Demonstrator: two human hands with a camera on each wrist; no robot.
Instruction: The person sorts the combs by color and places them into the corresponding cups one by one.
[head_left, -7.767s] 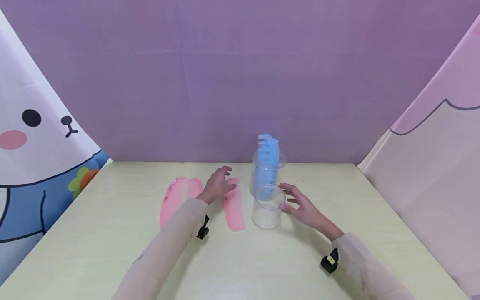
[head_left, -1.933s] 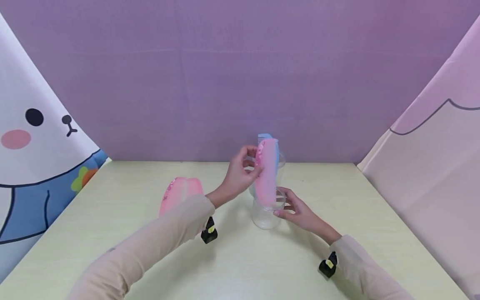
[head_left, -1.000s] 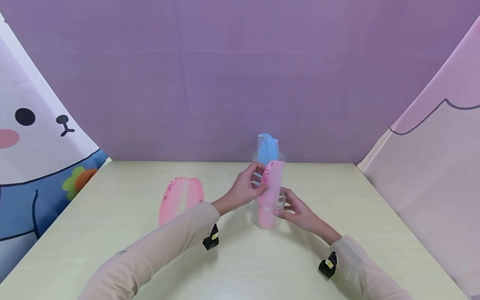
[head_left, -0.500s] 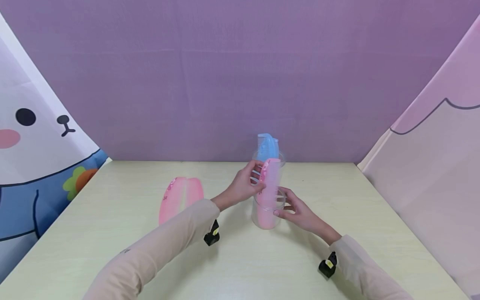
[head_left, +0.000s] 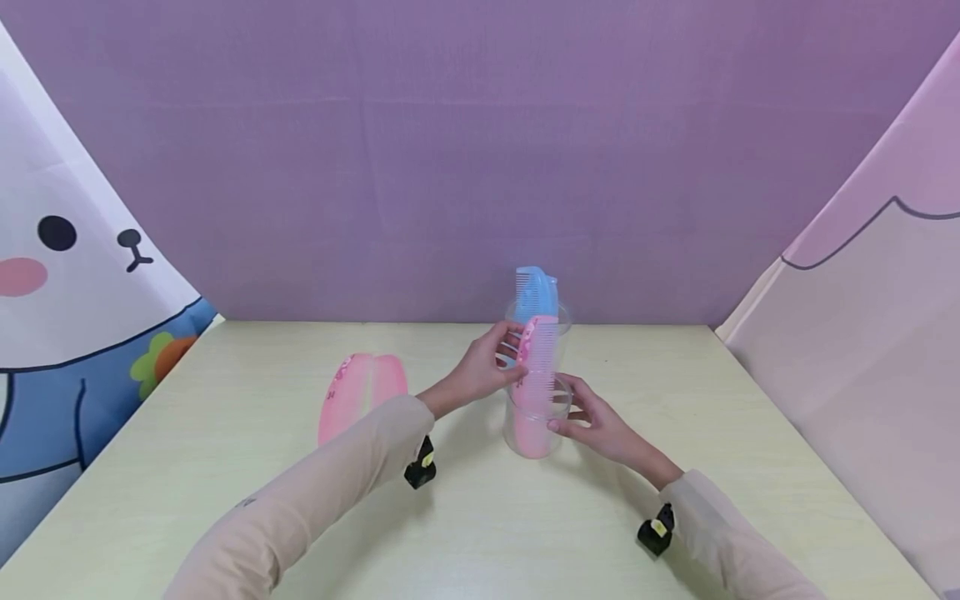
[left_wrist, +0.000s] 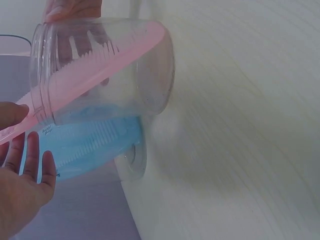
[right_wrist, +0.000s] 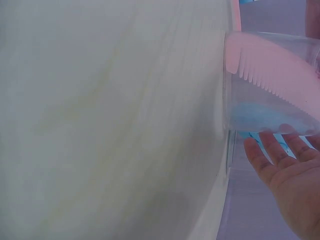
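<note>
presently the left hand (head_left: 480, 371) pinches a pink comb (head_left: 535, 367) standing in the near clear cup (head_left: 534, 425), steadied by the right hand's (head_left: 600, 421) curled grip; two pink combs (head_left: 360, 398) lie left, unplaced.

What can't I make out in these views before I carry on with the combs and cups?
- Rear clear cup: the front clear cup and the pink comb cover its lower part in the head view.
- Blue comb: only its top shows there; how many stand there is unclear.
- Pink combs on the table: the left sleeve covers their near ends.
- Left hand: whether its fingertips pinch the comb is too small to tell; cut off in the left wrist view.
- Right hand: thumb hidden behind the front cup.
</note>
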